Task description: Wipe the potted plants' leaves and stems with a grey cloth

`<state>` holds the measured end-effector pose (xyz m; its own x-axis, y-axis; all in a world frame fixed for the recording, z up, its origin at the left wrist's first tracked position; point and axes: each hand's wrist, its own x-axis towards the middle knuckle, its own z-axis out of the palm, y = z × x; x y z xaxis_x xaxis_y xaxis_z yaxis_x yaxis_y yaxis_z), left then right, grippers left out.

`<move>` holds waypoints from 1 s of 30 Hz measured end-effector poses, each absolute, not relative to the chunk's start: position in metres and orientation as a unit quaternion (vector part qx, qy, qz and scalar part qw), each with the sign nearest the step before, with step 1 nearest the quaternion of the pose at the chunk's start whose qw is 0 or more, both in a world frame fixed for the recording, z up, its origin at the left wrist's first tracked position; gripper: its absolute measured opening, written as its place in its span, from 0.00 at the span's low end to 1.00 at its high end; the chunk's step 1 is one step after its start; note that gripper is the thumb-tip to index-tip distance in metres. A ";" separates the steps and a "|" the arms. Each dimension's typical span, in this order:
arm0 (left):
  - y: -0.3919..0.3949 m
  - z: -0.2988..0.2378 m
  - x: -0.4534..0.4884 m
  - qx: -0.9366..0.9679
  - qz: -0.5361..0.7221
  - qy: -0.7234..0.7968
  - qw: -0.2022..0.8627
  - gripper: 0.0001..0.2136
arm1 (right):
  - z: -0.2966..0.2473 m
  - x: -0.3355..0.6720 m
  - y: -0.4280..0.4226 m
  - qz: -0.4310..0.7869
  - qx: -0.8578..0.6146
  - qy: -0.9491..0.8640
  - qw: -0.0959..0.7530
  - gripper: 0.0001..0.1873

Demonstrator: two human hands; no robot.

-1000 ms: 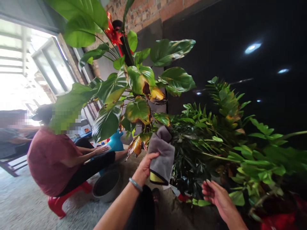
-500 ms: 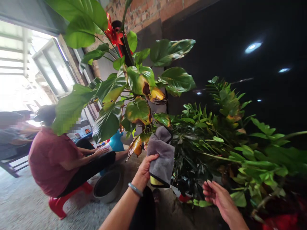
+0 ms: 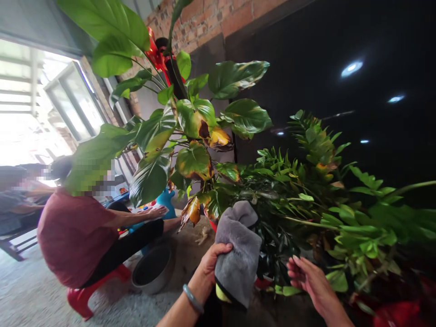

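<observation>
A grey plush cloth (image 3: 237, 256) with a black edge and a yellow-green underside is gripped in my left hand (image 3: 211, 265), thumb on top. It hangs folded in front of the plants. My right hand (image 3: 308, 277) is apart from it, near the low leaves on the right, with its fingers loosely bent and nothing visible in them. Above the cloth stands a tall potted plant with broad leaves; one leaf (image 3: 195, 161) has yellow and brown edges. A withered yellow leaf (image 3: 191, 212) droops just left of the cloth.
On the left a person in a red shirt (image 3: 76, 231) sits on a red plastic stool (image 3: 81, 299) beside a grey basin (image 3: 153, 271). Bushy green plants (image 3: 368, 231) fill the right side, before a dark glossy wall (image 3: 306, 59). More people sit at the far left.
My left hand has brought the cloth lower and slightly right, and the cloth now faces me more broadly. My right hand has barely moved. The seated person's hand has shifted a little.
</observation>
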<state>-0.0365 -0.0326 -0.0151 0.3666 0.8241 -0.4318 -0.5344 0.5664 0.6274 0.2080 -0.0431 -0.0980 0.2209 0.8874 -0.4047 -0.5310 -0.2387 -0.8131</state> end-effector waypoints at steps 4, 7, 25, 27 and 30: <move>-0.035 -0.028 -0.017 0.216 0.378 0.403 0.805 0.15 | -0.092 0.208 -0.045 0.598 -0.516 -0.161 0.592 0.18; -0.044 -0.031 -0.011 0.246 0.367 0.394 0.806 0.19 | -0.089 0.209 -0.047 0.604 -0.514 -0.168 0.585 0.18; -0.038 0.006 0.009 0.411 0.342 0.368 0.761 0.18 | -0.073 0.208 -0.053 0.623 -0.502 -0.206 0.563 0.17; -0.030 0.026 0.007 0.408 0.387 0.337 0.755 0.17 | -0.072 0.208 -0.053 0.620 -0.505 -0.207 0.563 0.16; -0.013 0.045 0.004 0.386 0.458 0.318 0.735 0.16 | -0.071 0.207 -0.053 0.615 -0.506 -0.206 0.569 0.16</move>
<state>0.0043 -0.0125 0.0446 0.3776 0.9189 -0.1142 -0.4268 0.2822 0.8592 0.2066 -0.0534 -0.0713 0.1586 0.9081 -0.3876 -0.4918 -0.2678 -0.8285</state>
